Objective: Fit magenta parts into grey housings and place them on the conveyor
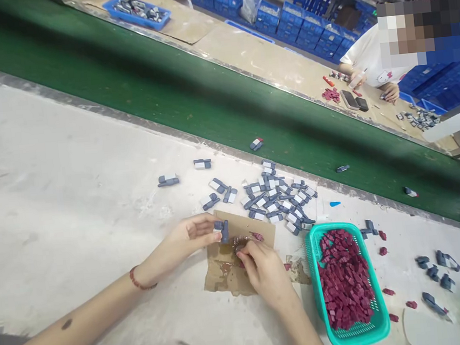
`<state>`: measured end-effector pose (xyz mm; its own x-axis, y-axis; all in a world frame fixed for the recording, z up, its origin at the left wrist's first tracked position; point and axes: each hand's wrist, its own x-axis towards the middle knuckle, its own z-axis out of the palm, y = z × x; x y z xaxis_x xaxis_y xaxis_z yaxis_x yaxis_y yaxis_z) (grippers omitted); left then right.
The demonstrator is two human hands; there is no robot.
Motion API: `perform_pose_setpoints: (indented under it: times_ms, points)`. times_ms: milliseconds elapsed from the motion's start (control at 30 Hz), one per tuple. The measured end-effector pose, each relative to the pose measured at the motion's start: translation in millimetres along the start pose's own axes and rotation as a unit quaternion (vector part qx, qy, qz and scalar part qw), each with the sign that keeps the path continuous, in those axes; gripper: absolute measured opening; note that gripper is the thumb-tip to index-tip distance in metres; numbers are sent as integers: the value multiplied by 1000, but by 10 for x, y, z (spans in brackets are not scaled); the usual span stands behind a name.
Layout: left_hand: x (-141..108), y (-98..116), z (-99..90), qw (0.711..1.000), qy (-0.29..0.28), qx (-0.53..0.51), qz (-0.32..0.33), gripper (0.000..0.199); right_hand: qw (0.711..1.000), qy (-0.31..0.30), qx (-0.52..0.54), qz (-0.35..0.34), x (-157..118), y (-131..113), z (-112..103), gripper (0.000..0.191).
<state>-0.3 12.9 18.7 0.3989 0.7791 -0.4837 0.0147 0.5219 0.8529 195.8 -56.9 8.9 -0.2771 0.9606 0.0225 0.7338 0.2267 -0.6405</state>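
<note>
My left hand pinches a small blue-grey and white plastic piece above a brown cardboard sheet. My right hand is over the same sheet, thumb and fingertips pressed together beside a small dark, shiny round patch or dish. Whatever those fingertips hold, if anything, is hidden. Wet-looking stains mark the cardboard, and a dark red piece lies on it. Beyond my hands several similar blue-grey and white pieces lie in a loose heap.
A teal basket full of dark red pieces stands at my right. A green conveyor belt runs diagonally behind, carrying a few pieces. Loose blue-grey parts lie at far right. Across the belt, a person handles small parts near a white bottle.
</note>
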Motion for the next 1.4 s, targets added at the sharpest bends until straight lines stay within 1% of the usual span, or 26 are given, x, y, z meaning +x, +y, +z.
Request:
perform_pose_setpoints:
  times_ms: [133,233,300,367,467,533,633,700,767,833,933,1033,1133,1300,1400]
  points:
    - [27,-68,33,999,1,-54,-1,48,1000,9,-22,12,12,-18,-2,22]
    - [28,-95,39,996,-15,-81,-14,48,1000,-1,-6,22,20,-23,17,22]
    - [26,-112,31,996,-26,-87,-24,45,1000,4,8,27,22,-24,28,21]
    - [27,-131,18,995,-39,-82,-35,46,998,18,37,40,18,-19,19,21]
    - [32,-161,10,997,-53,-50,-39,46,987,42,129,88,3,-1,-33,22]
    - [31,-178,20,998,-62,-17,-23,42,975,61,177,118,-4,16,-72,22]
    - [11,-192,47,996,-46,58,41,35,969,72,194,136,1,41,-93,23]
    - [-13,-195,55,988,-24,126,89,31,967,69,199,143,7,55,-85,24]
    - [-39,-196,50,973,-31,190,125,30,961,76,215,155,10,63,-73,23]
    - [-60,-200,38,957,-59,237,159,31,945,95,259,174,7,53,-63,22]
    - [-79,-216,35,936,-87,272,206,32,901,125,367,196,8,-5,-49,26]
    - [-88,-251,60,930,-104,280,213,34,860,137,448,201,23,-101,-24,32]
    - [-95,-289,93,930,-111,275,217,34,841,137,481,207,45,-181,15,37]
    - [-113,-274,137,933,-126,260,212,32,833,118,496,214,53,-211,83,39]
    - [-121,-266,151,927,-128,274,222,32,841,108,489,204,44,-211,110,38]
